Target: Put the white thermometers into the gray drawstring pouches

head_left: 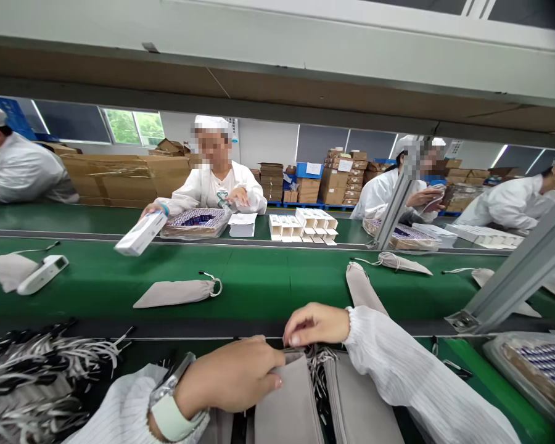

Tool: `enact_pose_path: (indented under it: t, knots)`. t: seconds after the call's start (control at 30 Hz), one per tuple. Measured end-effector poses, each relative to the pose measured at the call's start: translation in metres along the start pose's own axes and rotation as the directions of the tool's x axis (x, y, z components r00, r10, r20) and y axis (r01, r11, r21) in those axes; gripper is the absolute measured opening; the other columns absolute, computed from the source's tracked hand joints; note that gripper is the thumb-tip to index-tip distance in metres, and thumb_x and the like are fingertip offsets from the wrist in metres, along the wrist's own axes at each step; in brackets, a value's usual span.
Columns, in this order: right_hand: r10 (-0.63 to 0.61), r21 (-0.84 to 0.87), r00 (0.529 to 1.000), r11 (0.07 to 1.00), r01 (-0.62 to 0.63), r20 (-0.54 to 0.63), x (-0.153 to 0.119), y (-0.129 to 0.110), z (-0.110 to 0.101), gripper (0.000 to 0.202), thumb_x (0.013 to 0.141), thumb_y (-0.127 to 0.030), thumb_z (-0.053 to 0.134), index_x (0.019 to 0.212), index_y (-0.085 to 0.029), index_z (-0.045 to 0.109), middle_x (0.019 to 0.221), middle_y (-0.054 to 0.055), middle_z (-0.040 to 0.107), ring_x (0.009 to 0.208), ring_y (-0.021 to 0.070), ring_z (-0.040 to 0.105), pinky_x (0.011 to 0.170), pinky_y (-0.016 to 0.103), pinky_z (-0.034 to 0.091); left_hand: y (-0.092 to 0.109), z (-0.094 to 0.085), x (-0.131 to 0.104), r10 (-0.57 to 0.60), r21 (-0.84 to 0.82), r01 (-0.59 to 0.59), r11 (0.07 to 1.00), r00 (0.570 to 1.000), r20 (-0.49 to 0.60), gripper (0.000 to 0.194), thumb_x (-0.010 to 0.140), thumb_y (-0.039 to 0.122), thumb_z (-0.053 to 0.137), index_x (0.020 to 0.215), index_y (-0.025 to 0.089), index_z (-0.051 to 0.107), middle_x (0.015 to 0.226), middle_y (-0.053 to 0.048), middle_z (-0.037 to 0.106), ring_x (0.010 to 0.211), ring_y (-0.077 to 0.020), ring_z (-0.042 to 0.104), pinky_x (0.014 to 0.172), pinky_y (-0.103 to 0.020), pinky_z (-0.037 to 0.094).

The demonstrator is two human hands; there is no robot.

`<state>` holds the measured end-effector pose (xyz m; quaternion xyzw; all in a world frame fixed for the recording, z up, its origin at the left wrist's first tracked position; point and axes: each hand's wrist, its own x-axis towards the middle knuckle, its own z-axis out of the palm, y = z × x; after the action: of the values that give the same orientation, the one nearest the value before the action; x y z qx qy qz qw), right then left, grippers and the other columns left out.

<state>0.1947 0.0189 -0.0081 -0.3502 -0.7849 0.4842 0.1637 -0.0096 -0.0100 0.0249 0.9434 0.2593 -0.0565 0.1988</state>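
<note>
My left hand (234, 373), with a pale watch strap at the wrist, closes on the top edge of a grey fabric drawstring pouch (289, 404), thumb against its near face. My right hand (317, 324) hovers just beyond that pouch's top, its fingers curled and pinched together; whatever is between them is hidden. Under my right sleeve lies a stack of similar grey pouches (361, 404). White cords with black ends (321, 370) bunch between the pouch and the stack.
A green conveyor belt (259, 265) crosses ahead, carrying a grey pouch (176, 293) and a white handheld device (44, 274). Corded pouches (32, 382) heap at left. A metal post (513, 271) slants at right. Opposite, a co-worker (217, 185) holds a white box (141, 233).
</note>
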Motion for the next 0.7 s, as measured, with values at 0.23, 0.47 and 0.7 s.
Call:
enact_pose_path:
  t: [0.23,0.47,0.7]
  knots:
    - [0.172,0.212,0.968,0.968,-0.132,-0.185,0.032,0.005,0.003,0.028,0.070,-0.038,0.055,0.080,-0.012,0.059,0.074,0.004,0.060,0.061,0.0094,0.056,0.052,0.019,0.040,-0.004,0.006,0.008,0.010,0.030,-0.010,0.999,1.000,-0.002,0.020,0.081,0.026,0.040,0.066,0.018,0.050,0.064,0.000,0.054,0.069,-0.0176,0.052,0.062,-0.026,0.038]
    - [0.204,-0.072,0.938,0.970,-0.233,-0.280,0.038,0.044,0.040,0.013,0.069,-0.022,0.052,0.068,-0.013,0.062,0.050,-0.002,0.053,0.046,0.0073,0.049,0.045,0.017,0.035,-0.005,0.010,0.013,-0.003,0.072,0.004,0.997,1.000,-0.005,0.018,0.079,0.024,0.042,0.068,0.017,0.054,0.064,-0.003,0.057,0.065,-0.0192,0.054,0.052,-0.025,0.036]
    - [0.131,-0.353,0.933,0.901,-0.253,-0.335,0.039,0.042,0.040,0.015,0.069,-0.020,0.051,0.073,-0.017,0.065,0.060,-0.002,0.060,0.057,0.0086,0.053,0.051,0.016,0.035,0.014,0.022,0.005,-0.097,0.116,0.129,0.985,0.963,-0.252,0.019,0.082,0.027,0.040,0.088,0.017,0.055,0.093,-0.008,0.056,0.087,-0.0244,0.050,0.072,-0.038,0.039]
